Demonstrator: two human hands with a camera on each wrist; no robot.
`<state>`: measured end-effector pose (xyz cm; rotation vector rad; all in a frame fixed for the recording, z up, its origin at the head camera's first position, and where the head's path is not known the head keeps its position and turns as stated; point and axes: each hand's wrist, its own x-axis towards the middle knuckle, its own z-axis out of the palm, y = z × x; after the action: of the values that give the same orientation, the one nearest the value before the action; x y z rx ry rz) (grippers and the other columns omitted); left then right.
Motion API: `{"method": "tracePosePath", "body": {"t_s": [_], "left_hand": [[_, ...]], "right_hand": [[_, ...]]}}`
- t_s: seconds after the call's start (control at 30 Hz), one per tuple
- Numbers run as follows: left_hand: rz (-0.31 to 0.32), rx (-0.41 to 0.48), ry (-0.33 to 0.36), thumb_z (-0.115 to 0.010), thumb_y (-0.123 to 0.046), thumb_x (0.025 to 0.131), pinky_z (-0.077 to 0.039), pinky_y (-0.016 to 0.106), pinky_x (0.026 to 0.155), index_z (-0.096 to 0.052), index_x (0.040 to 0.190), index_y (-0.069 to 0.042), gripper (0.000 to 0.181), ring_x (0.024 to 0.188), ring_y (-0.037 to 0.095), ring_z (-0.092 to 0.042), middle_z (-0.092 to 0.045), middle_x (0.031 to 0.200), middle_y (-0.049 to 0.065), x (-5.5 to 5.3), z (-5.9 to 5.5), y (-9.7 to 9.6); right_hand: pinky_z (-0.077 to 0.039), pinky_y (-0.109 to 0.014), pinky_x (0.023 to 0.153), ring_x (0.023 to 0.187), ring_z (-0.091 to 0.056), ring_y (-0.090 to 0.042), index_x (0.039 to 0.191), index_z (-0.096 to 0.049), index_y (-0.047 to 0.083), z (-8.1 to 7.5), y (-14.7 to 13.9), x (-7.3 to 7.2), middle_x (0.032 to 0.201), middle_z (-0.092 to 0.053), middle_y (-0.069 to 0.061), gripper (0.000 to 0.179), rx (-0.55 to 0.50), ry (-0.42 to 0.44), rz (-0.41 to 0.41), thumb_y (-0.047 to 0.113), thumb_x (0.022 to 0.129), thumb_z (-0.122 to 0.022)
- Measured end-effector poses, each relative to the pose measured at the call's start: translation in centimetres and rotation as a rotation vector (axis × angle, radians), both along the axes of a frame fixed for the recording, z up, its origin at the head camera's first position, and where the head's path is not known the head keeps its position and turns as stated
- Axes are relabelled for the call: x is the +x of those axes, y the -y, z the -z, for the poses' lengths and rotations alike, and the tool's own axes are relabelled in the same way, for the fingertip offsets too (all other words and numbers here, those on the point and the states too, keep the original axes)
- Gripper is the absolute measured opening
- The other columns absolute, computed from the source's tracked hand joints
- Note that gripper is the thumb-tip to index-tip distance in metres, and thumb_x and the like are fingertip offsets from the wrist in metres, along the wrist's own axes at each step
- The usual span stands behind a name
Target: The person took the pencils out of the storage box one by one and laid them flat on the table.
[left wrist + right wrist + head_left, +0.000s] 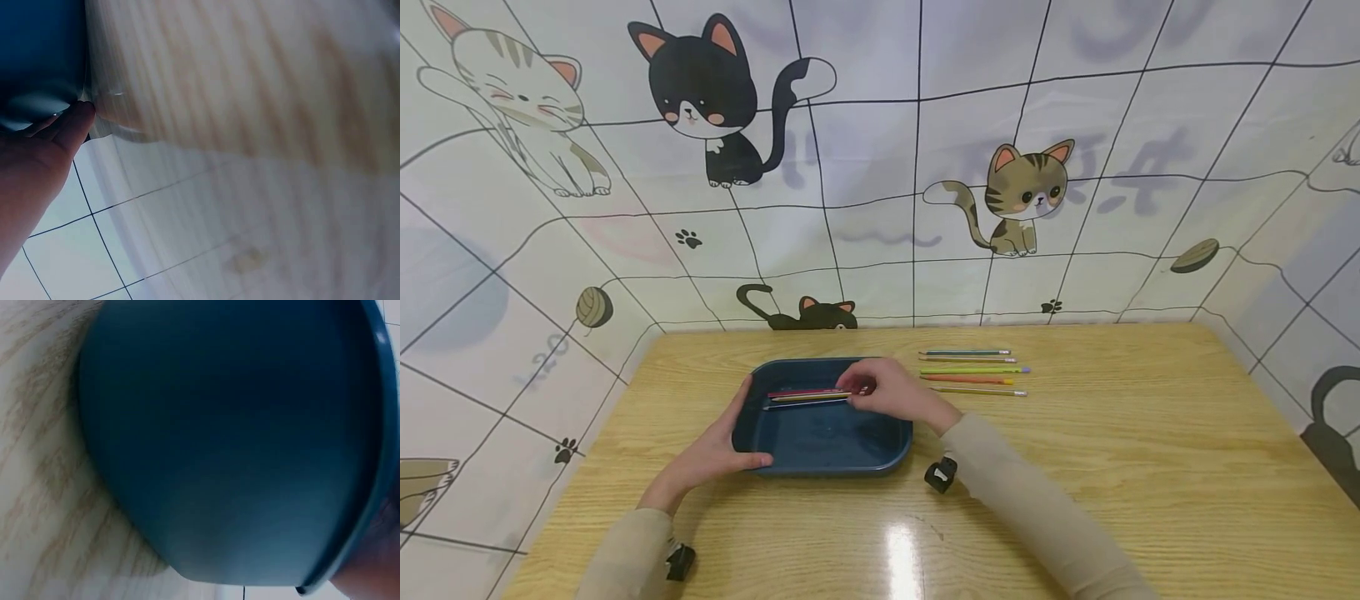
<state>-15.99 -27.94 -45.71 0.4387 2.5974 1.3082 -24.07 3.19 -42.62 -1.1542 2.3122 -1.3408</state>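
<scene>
A dark blue plastic tray rests on the table, its near wall filling much of the right wrist view. My left hand lies against the tray's left side, fingers straight along the outer wall and thumb laid at the front rim. In the left wrist view those fingers touch the blue wall. Over the tray's back right part, my right hand pinches the right ends of several pencils, one of them red. Their other ends point left inside the tray. The right fingertips partly cover the pencils.
To the tray's right, several coloured pencils lie roughly parallel in a column, green, yellow and orange among them. The wooden table meets a cat-printed wall covering at the back and sides. Black wrist cameras hang below both sleeves.
</scene>
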Motion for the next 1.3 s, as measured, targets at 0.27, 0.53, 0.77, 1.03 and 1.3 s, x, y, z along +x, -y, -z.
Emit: {"method": "tracePosePath", "body": {"t_s": [0.27, 0.53, 0.77, 1.03, 1.3], "left_hand": [[0.007, -0.004, -0.012, -0.085, -0.022, 0.073, -0.012, 0.068, 0.105, 0.006, 0.156, -0.017, 0.123, 0.141, 0.047, -0.002, 0.004, 0.158, 0.022, -0.1, 0.2, 0.1], [0.007, 0.010, -0.007, -0.085, -0.021, 0.074, -0.012, 0.068, 0.105, 0.006, 0.156, -0.018, 0.123, 0.141, 0.046, -0.001, 0.004, 0.159, 0.021, 0.0, 0.1, 0.1], [0.003, 0.009, -0.005, -0.085, -0.021, 0.074, -0.012, 0.067, 0.105, 0.006, 0.156, -0.019, 0.122, 0.142, 0.045, -0.001, 0.004, 0.159, 0.020, 0.1, 0.0, -0.1], [0.004, 0.003, -0.014, -0.085, -0.021, 0.073, -0.011, 0.066, 0.106, 0.005, 0.156, -0.018, 0.123, 0.142, 0.045, -0.002, 0.003, 0.159, 0.021, -0.1, 0.0, -0.2], [-0.003, 0.000, -0.013, -0.085, -0.022, 0.073, -0.012, 0.066, 0.106, 0.005, 0.156, -0.016, 0.123, 0.142, 0.045, -0.003, 0.002, 0.158, 0.022, -0.1, 0.0, -0.1]], "right_hand": [[-0.050, -0.024, 0.078, 0.087, -0.060, -0.012, 0.111, -0.068, 0.003, 0.4, 0.9, -0.1, 0.101, -0.066, -0.006, 0.021, 0.045, 0.035, -0.012, 0.002, 0.090, -0.064], [-0.049, -0.024, 0.075, 0.086, -0.061, -0.012, 0.107, -0.069, 0.006, 1.2, 2.2, -1.1, 0.097, -0.067, -0.002, 0.019, 0.122, 0.013, -0.023, 0.004, 0.089, -0.067], [-0.049, -0.024, 0.077, 0.088, -0.062, -0.013, 0.107, -0.070, 0.006, 1.6, 3.0, -1.7, 0.097, -0.068, -0.002, 0.019, 0.187, 0.012, -0.031, 0.005, 0.088, -0.068], [-0.049, -0.028, 0.081, 0.094, -0.062, -0.018, 0.111, -0.070, 0.005, 1.9, 3.5, -1.7, 0.103, -0.069, -0.004, 0.024, 0.288, -0.036, 0.003, 0.004, 0.087, -0.069], [-0.049, -0.028, 0.081, 0.093, -0.062, -0.018, 0.111, -0.069, 0.004, 2.0, 3.8, -1.4, 0.104, -0.068, -0.006, 0.027, 0.338, -0.046, -0.004, 0.000, 0.085, -0.070]]}}
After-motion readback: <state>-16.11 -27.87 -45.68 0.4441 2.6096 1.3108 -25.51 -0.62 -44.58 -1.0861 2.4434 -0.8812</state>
